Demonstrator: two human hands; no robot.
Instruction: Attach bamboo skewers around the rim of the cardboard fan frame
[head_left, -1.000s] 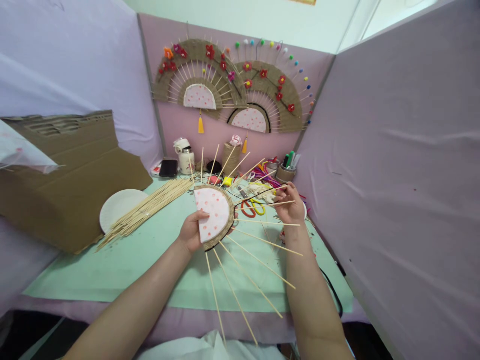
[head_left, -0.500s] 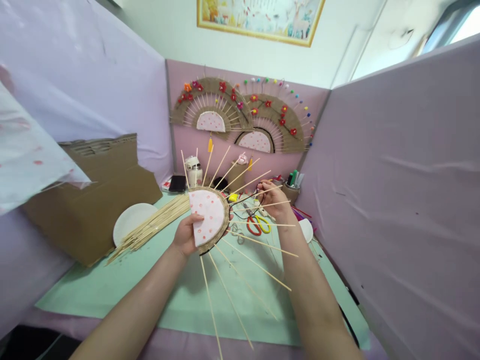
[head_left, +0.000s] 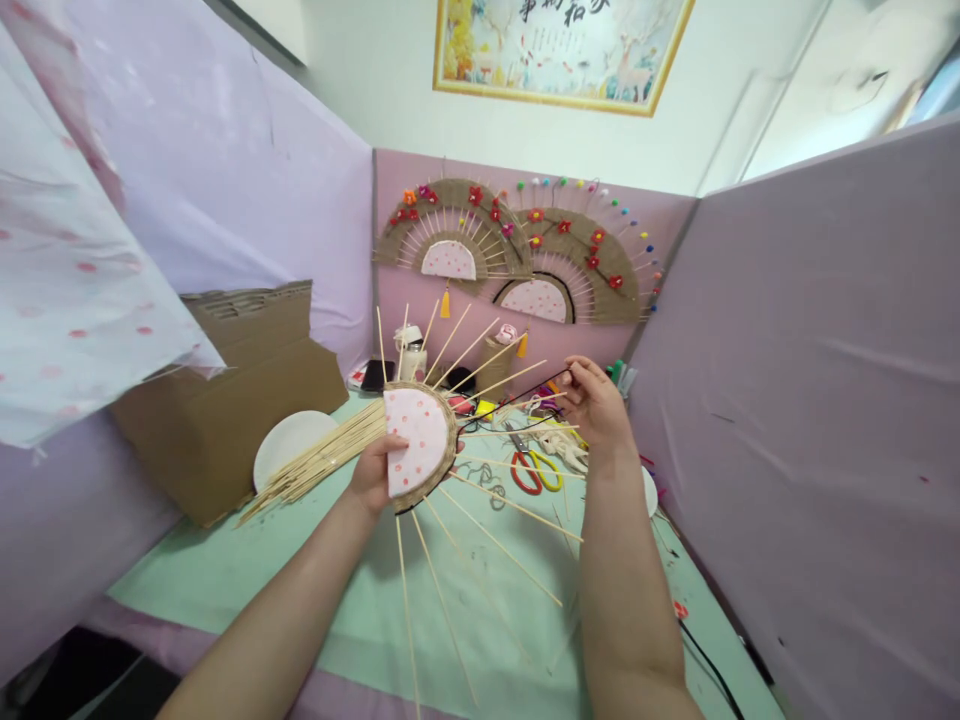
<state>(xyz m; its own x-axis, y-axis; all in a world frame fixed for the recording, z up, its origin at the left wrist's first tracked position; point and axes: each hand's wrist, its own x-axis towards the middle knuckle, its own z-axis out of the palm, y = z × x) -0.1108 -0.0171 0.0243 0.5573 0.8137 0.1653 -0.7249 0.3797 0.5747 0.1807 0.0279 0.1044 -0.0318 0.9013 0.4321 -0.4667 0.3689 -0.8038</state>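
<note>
My left hand (head_left: 373, 474) grips a half-round fan base (head_left: 417, 440) by its straight edge, thumb on the pink-dotted white face. Thin bamboo sticks (head_left: 517, 502) radiate from its twine-wrapped curved rim, pointing up, right and down. Black cord (head_left: 517, 398) runs from that rim to my right hand (head_left: 592, 400), whose fingers pinch it and hold it taut above the table. A second strand of the cord sags below the first. Part of the rim's lower edge carries a black line. The fingers of my left hand behind the base are mostly hidden.
Red-and-yellow scissors (head_left: 535, 470) lie beyond the sticks. A bundle of loose sticks (head_left: 322, 462) rests across a white plate (head_left: 289, 445), beside brown cardboard (head_left: 240, 390). Two decorated fans (head_left: 457, 215) hang on the back panel. Dotted cloth (head_left: 82, 290) hangs at the left.
My right hand first came in toward the base, slackening the black cord, then drew it back out to the right, taut. The left hand keeps its grip. The view has tilted upward.
</note>
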